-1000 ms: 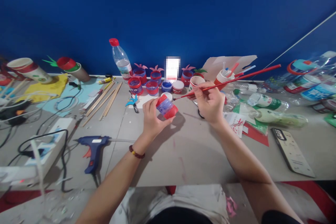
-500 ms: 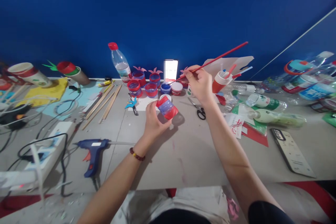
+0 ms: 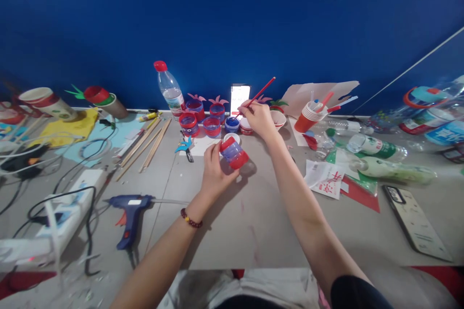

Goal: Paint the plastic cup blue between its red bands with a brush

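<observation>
My left hand (image 3: pixel 216 174) is closed around a small cup painted in red and purple-blue bands (image 3: pixel 234 152), tilted above the table. Between the fingers of my right hand (image 3: pixel 258 117) is a red paintbrush (image 3: pixel 261 91), its tip down at the open jar of blue paint (image 3: pixel 232 124). A second paint jar with a red-and-white label (image 3: pixel 246 127) stands beside it, partly behind my right hand. A white lid (image 3: pixel 232 139) lies just beyond the held cup. Several similar painted cups (image 3: pixel 211 127) stand left of the blue jar, some with pink leaf shapes.
A lit phone (image 3: pixel 239 98) leans at the wall behind the paints. Left are a clear bottle (image 3: pixel 170 91), wooden sticks (image 3: pixel 155 144), a blue glue gun (image 3: pixel 131 212) and a power strip (image 3: pixel 74 203). Right are paper cups (image 3: pixel 308 117), plastic bottles (image 3: pixel 377 147) and another phone (image 3: pixel 416 222).
My right hand has moved left and down, bringing the brush, now steeper, to the blue paint jar. My left hand still holds the cup in nearly the same place.
</observation>
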A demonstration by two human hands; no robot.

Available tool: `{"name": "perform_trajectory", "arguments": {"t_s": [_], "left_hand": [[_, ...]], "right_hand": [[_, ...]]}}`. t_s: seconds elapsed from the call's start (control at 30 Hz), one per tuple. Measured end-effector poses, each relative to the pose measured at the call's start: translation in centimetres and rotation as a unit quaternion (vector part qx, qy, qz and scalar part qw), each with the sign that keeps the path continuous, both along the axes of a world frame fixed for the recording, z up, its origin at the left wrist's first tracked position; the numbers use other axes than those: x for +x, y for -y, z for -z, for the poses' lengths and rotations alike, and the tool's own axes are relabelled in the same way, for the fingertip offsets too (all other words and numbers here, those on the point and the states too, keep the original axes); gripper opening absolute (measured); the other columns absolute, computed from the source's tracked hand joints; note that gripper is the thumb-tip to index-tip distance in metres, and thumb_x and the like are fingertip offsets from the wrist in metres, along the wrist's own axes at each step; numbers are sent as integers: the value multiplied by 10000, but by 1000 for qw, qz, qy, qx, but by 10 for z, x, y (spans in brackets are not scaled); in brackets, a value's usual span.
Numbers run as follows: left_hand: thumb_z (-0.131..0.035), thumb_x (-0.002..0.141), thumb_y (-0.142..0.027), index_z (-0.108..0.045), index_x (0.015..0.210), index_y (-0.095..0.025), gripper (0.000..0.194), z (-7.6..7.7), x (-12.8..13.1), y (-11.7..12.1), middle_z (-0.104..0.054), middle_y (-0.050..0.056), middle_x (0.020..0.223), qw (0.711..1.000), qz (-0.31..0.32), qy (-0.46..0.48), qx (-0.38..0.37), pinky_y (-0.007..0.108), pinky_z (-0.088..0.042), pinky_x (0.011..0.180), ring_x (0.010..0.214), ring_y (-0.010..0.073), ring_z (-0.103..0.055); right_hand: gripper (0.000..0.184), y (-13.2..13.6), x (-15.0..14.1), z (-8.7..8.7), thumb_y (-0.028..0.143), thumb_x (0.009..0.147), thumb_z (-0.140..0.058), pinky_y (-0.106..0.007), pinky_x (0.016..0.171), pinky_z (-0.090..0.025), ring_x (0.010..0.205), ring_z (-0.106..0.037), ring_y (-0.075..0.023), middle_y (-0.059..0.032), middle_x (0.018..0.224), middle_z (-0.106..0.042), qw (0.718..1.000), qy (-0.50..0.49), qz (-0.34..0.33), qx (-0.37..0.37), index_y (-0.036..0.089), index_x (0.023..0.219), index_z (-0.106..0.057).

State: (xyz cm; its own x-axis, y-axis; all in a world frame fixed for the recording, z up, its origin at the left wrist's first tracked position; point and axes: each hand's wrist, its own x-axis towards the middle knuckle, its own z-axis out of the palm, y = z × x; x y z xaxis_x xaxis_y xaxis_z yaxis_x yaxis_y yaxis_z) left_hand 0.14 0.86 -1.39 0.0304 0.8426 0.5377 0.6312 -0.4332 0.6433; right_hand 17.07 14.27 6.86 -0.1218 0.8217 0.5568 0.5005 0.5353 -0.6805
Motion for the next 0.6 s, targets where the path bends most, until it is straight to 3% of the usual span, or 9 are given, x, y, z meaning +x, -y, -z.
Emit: {"name": "perform_trajectory", "arguments": {"t_s": [0.37,0.6], "left_hand": [[-773,667,-269,-348,1411,-189,861,0,2,0,-450,144,1287,1000,-8,-5,-6,487,-423,1086,1269,312,-459],[-779,665,-294,-360,1399,-206,850,-1,2,1,-454,135,1287,1000,-11,0,-22,489,-419,1085,1265,308,-465]], "right_hand": [[214,-14,2,23,312,862,-566,-289,774,-501,782,-677,-197,-46,821,-745,1000,-9,-11,0,177,785,-713],[216,-14,-1,26,300,871,-550,-297,794,-497,803,-678,-204,-48,828,-745,1000,4,-12,-19,178,796,-712]]}}
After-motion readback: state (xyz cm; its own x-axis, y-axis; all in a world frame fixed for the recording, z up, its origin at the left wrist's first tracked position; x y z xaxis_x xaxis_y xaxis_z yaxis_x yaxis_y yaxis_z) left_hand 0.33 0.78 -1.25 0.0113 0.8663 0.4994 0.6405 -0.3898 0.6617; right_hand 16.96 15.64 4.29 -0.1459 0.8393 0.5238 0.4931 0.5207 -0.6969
